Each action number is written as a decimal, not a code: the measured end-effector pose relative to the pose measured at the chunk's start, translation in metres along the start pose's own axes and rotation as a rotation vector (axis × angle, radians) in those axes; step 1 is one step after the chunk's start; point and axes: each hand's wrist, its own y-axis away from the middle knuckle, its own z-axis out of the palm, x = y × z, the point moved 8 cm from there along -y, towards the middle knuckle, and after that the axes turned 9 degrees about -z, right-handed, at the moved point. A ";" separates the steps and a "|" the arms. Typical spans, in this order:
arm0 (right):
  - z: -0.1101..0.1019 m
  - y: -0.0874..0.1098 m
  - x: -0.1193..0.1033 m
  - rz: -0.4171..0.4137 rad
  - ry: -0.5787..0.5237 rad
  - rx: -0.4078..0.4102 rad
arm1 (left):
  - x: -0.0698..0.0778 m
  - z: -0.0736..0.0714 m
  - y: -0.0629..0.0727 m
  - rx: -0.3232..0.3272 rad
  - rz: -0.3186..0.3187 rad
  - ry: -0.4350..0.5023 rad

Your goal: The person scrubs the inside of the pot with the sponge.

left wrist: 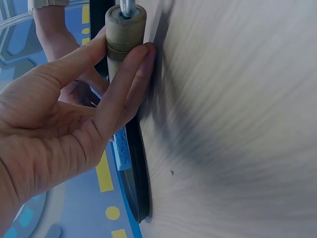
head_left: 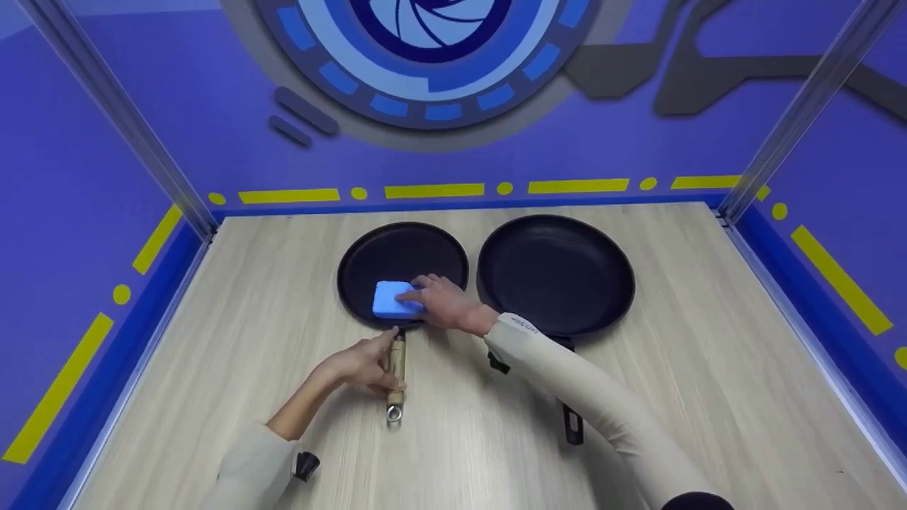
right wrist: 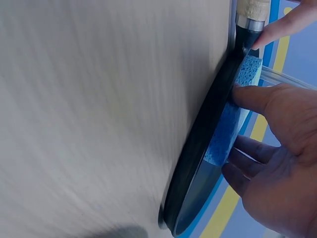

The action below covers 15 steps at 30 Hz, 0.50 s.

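A small, shallow black frying pan (head_left: 397,248) lies on the table, its wooden handle (head_left: 397,397) pointing toward me and ending in a metal hanging ring. My left hand (head_left: 363,363) holds that handle between thumb and fingers; the left wrist view shows the fingers curled against the wood (left wrist: 125,32). Inside the pan, near its handle side, sits a blue sponge (head_left: 388,300). My right hand (head_left: 450,304) grips the sponge, and in the right wrist view the thumb is on one side of the sponge (right wrist: 223,134) with fingers at the other. Part of the sponge is hidden under the fingers.
To the right stands a larger, deeper black frying pan (head_left: 556,276), with its dark handle (head_left: 572,425) partly hidden under my right sleeve. The wood-grain table (head_left: 269,283) is bordered by blue panels (head_left: 177,127) with yellow markings and metal corner posts.
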 end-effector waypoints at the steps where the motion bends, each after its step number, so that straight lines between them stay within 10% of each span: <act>1: 0.000 -0.001 -0.001 -0.005 -0.002 -0.003 | 0.000 0.000 -0.001 -0.005 0.003 0.003; 15: 0.010 -0.039 -0.013 -0.045 0.134 -0.020 | -0.001 0.000 -0.001 -0.006 -0.043 -0.016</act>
